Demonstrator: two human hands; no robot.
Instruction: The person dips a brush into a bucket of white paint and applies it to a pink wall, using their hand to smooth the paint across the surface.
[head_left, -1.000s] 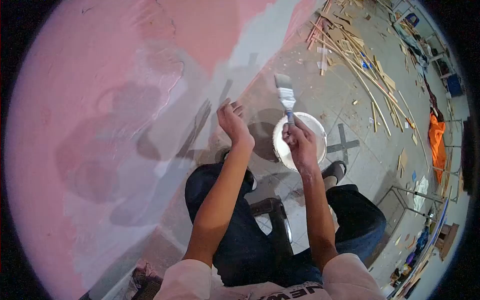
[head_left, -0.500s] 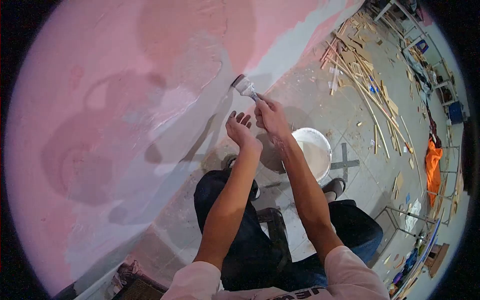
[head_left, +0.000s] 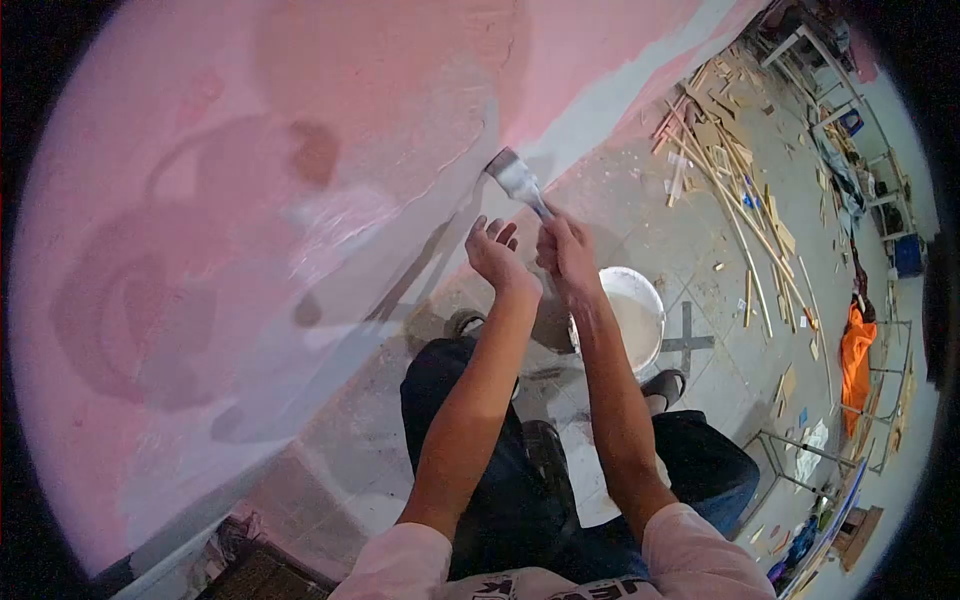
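With its fingers closed around the handle, the right hand grips a paintbrush, whose bristle end lies beyond the fingers, up and to the left, at the pink-and-grey wall. Whether the bristles press on the surface cannot be determined. The left hand is empty, open and loosely curled, just beside the right. A white bucket stands on the floor near the right forearm.

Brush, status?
Right hand gripping brush, bristles at pink-and-white wall. Left hand open, holding nothing. Bucket below right forearm, on floor.
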